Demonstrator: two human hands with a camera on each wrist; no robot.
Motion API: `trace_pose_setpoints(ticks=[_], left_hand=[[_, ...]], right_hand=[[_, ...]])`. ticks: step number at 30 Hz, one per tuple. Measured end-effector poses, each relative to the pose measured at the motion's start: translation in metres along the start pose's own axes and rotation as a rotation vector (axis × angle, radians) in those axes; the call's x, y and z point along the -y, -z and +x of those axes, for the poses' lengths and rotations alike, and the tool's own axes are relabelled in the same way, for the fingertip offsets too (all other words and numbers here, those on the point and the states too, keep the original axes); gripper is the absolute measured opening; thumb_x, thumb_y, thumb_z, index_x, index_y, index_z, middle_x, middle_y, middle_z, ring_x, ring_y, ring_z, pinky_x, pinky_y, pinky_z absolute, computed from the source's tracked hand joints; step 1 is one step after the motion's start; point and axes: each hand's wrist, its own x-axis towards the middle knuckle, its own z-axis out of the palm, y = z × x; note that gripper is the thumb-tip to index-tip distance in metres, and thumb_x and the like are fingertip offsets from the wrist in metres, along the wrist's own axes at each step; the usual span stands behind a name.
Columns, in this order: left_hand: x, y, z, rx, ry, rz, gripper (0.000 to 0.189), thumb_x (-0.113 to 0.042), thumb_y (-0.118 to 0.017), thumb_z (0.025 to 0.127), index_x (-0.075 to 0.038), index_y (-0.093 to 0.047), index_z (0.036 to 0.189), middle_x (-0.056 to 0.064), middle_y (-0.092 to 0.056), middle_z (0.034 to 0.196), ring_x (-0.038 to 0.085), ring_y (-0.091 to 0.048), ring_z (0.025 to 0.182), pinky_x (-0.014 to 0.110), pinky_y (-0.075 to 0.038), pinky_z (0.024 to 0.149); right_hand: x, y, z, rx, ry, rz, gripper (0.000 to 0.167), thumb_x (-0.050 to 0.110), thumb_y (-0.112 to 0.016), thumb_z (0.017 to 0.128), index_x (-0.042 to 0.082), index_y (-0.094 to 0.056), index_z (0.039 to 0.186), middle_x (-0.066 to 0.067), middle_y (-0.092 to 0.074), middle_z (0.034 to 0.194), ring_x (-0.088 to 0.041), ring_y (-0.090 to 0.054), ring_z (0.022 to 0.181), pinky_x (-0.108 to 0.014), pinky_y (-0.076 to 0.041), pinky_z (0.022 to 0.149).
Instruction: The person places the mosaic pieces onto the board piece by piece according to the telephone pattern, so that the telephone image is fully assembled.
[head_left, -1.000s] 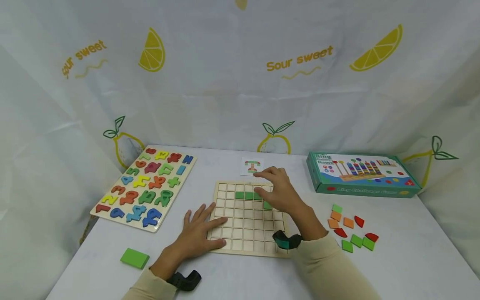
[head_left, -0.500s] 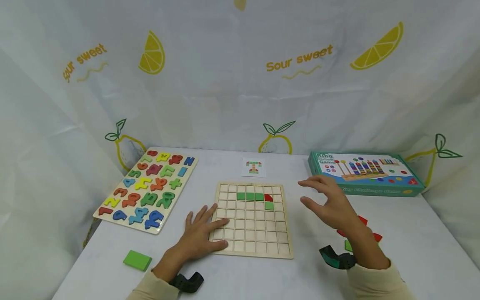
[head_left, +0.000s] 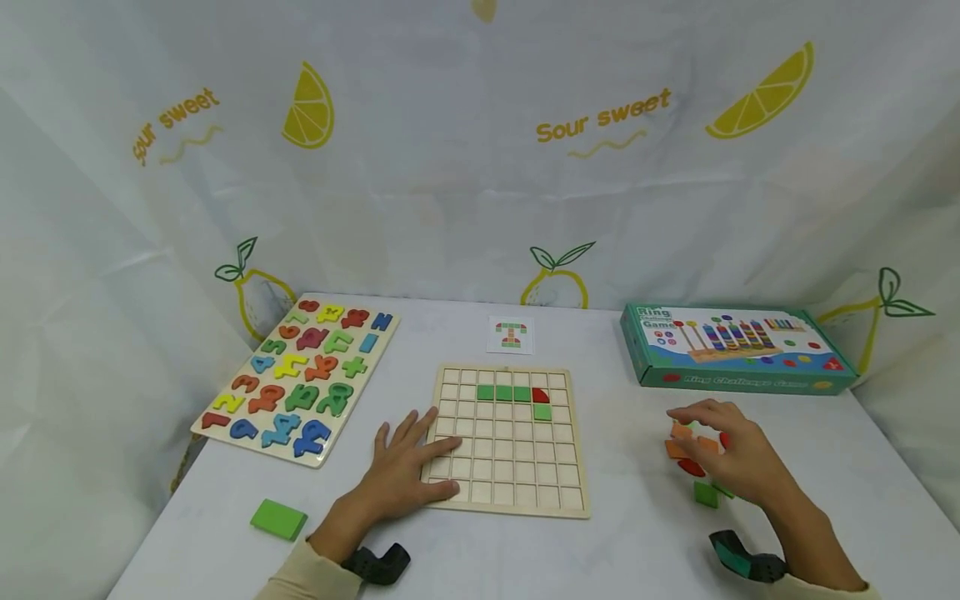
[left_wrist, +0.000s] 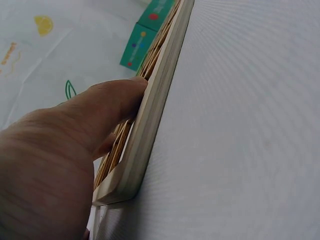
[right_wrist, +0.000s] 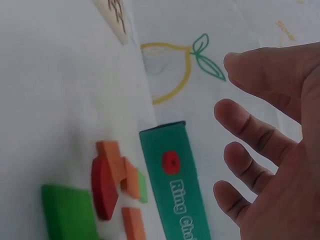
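My left hand (head_left: 393,471) rests spread over the left edge of a wooden grid board (head_left: 517,475); in the left wrist view its thumb (left_wrist: 112,97) presses the rim. Set in the board's upper rows are three green squares (head_left: 504,393), a red quarter-circle piece (head_left: 540,395) at their right end and a light green square (head_left: 542,412) below it. My right hand (head_left: 746,458) hovers with parted fingers and an empty grasp over loose pieces on the right. Among these are orange squares (right_wrist: 111,160), a red quarter-circle piece (right_wrist: 103,187) and a green square (right_wrist: 70,212); the hand hides some.
A pattern card (head_left: 512,335) lies behind the board. The green Ring Challenge Game box (head_left: 738,379) stands at the back right. On the left are a number puzzle board (head_left: 300,379) and a green block (head_left: 279,520). A printed curtain (head_left: 450,167) hangs behind the table.
My right hand has moved from the board's upper right to the loose pieces at the right. The red quarter-circle piece, hidden under it before, now shows on the board. The left hand stays put.
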Motion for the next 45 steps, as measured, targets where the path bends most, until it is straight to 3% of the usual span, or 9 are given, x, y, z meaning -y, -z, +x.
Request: trace_pose_setpoints(ticks=[5, 10, 13, 21, 29, 39, 42, 45], left_hand=[[0.001, -0.002, 0.001, 0.004, 0.013, 0.017, 0.064, -0.066, -0.063, 0.080, -0.033, -0.060, 0.134, 0.006, -0.025, 0.157, 0.035, -0.013, 0.143, 0.067, 0.000, 0.103], [0.000, -0.002, 0.001, 0.001, 0.011, 0.021, 0.064, -0.066, -0.063, 0.080, -0.033, -0.059, 0.134, 0.006, -0.025, 0.157, 0.035, -0.013, 0.143, 0.067, 0.000, 0.103], [0.000, -0.001, 0.001, 0.001, 0.010, 0.017, 0.064, -0.066, -0.063, 0.080, -0.032, -0.059, 0.134, 0.007, -0.025, 0.157, 0.035, -0.013, 0.143, 0.067, 0.000, 0.103], [0.001, -0.001, 0.001, -0.015, -0.001, 0.027, 0.065, -0.066, -0.063, 0.079, -0.032, -0.060, 0.134, 0.007, -0.025, 0.157, 0.035, -0.014, 0.143, 0.067, 0.000, 0.103], [0.002, -0.001, 0.000, -0.015, -0.010, 0.016, 0.065, -0.067, -0.062, 0.080, -0.032, -0.060, 0.134, 0.007, -0.025, 0.157, 0.036, -0.014, 0.142, 0.068, 0.000, 0.103], [-0.002, 0.001, 0.000, -0.006, 0.001, 0.013, 0.062, -0.064, -0.064, 0.080, -0.031, -0.060, 0.133, 0.008, -0.026, 0.156, 0.036, -0.014, 0.142, 0.067, 0.000, 0.103], [-0.002, 0.001, 0.000, -0.007, 0.002, 0.011, 0.062, -0.063, -0.064, 0.080, -0.031, -0.060, 0.133, 0.008, -0.026, 0.156, 0.036, -0.014, 0.142, 0.067, 0.000, 0.103], [-0.002, 0.001, 0.000, -0.007, 0.001, 0.009, 0.062, -0.064, -0.064, 0.080, -0.031, -0.060, 0.133, 0.008, -0.026, 0.156, 0.036, -0.013, 0.143, 0.067, 0.001, 0.103]], right_hand=[[-0.018, -0.002, -0.012, 0.041, -0.097, -0.032, 0.026, 0.016, -0.071, 0.088, 0.006, -0.070, 0.112, -0.012, -0.064, 0.109, -0.031, -0.047, 0.104, -0.060, -0.046, 0.076], [-0.032, -0.005, -0.021, 0.085, -0.176, -0.029, 0.035, -0.003, -0.067, 0.081, 0.003, -0.068, 0.116, -0.013, -0.065, 0.108, -0.026, -0.046, 0.097, -0.050, -0.045, 0.076], [-0.039, -0.007, -0.025, 0.104, -0.196, -0.024, 0.041, -0.010, -0.065, 0.078, 0.001, -0.067, 0.118, -0.014, -0.065, 0.109, -0.027, -0.046, 0.099, -0.053, -0.044, 0.080], [-0.045, -0.015, -0.024, 0.082, -0.107, -0.079, 0.036, -0.003, -0.076, 0.075, 0.006, -0.071, 0.109, -0.008, -0.068, 0.105, -0.024, -0.048, 0.093, -0.042, -0.043, 0.072], [-0.041, -0.019, -0.023, 0.102, -0.097, -0.101, 0.034, -0.002, -0.076, 0.074, 0.004, -0.072, 0.107, -0.012, -0.067, 0.104, -0.033, -0.052, 0.097, -0.057, -0.044, 0.079], [-0.039, -0.023, -0.025, 0.085, -0.058, -0.135, 0.038, -0.002, -0.077, 0.071, 0.008, -0.072, 0.107, -0.008, -0.065, 0.100, -0.033, -0.051, 0.097, -0.060, -0.042, 0.078], [-0.038, -0.024, -0.024, 0.102, -0.067, -0.142, 0.038, 0.001, -0.078, 0.072, 0.008, -0.072, 0.109, -0.004, -0.065, 0.095, -0.029, -0.051, 0.093, -0.056, -0.044, 0.076], [-0.035, -0.026, -0.023, 0.118, -0.081, -0.145, 0.039, 0.008, -0.081, 0.074, 0.007, -0.071, 0.112, 0.003, -0.062, 0.088, -0.022, -0.050, 0.085, -0.044, -0.046, 0.071]])
